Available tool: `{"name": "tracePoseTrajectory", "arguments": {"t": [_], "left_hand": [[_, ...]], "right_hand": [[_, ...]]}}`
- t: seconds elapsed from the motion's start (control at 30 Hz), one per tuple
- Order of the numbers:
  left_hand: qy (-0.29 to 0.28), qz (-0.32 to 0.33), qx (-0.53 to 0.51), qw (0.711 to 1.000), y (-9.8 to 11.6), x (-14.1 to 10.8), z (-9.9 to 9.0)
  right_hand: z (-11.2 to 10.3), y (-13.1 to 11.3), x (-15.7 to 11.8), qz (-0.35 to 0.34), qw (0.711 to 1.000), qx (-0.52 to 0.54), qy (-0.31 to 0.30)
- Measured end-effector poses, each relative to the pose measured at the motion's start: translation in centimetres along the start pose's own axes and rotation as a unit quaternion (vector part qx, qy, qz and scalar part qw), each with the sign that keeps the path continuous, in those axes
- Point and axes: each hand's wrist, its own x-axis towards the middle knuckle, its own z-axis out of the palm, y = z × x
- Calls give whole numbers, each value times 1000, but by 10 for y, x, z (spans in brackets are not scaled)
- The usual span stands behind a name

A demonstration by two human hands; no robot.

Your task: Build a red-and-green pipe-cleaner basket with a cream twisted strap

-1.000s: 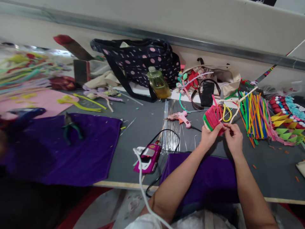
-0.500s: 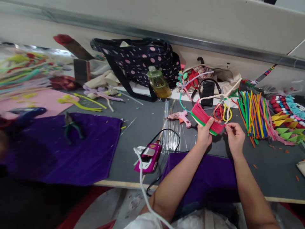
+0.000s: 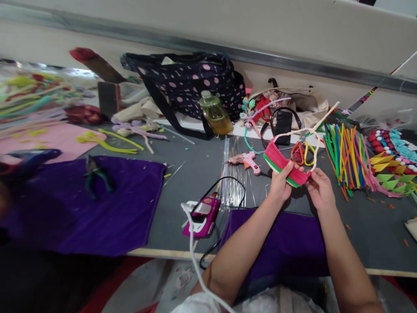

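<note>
A small pink piece (image 3: 276, 157) with green and cream stripes along its lower edge, seemingly made of pipe cleaners, is held tilted above the table. A cream twisted cord (image 3: 318, 150) loops up from its two ends. My left hand (image 3: 282, 184) grips the striped piece near its middle, thumb on the front. At its right corner, where the cord joins, my right hand (image 3: 322, 191) has thumb and fingers closed. Just behind lie scissors (image 3: 305, 152) with red and yellow handles. A pink glue gun (image 3: 250, 161) rests to the left.
Coloured pipe cleaners (image 3: 343, 161) lie at right by beaded decorations (image 3: 395, 148). A magenta device (image 3: 208, 213) with cables stands left of my arms. Behind are a bottle (image 3: 216, 115) and dotted bag (image 3: 192, 87). Pliers (image 3: 97, 176) lie on purple cloth (image 3: 130, 208); another person's hand (image 3: 4, 195) shows far left.
The striped piece has shifted slightly right and down. The cord's loop has swung right, and my right hand's fingers have moved closer against the piece's corner.
</note>
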Motion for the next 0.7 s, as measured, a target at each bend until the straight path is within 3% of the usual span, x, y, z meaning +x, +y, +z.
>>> {"name": "tracePoseTrajectory", "arguments": {"t": [0.13, 0.23, 0.37, 0.5, 0.7], "left_hand": [[-6, 36, 28, 999, 0, -1, 1], [6, 93, 53, 994, 0, -1, 2], [7, 146, 93, 985, -1, -3, 4], [-3, 157, 159, 975, -2, -8, 5], [-25, 180, 212, 960, -7, -10, 0]], "right_hand": [[0, 1, 1, 16, 1000, 12, -7], [2, 2, 1, -29, 997, 2, 74], [3, 3, 0, -153, 970, -67, 175], [6, 3, -4, -146, 969, -140, 142], [5, 3, -4, -109, 979, -122, 124]]}}
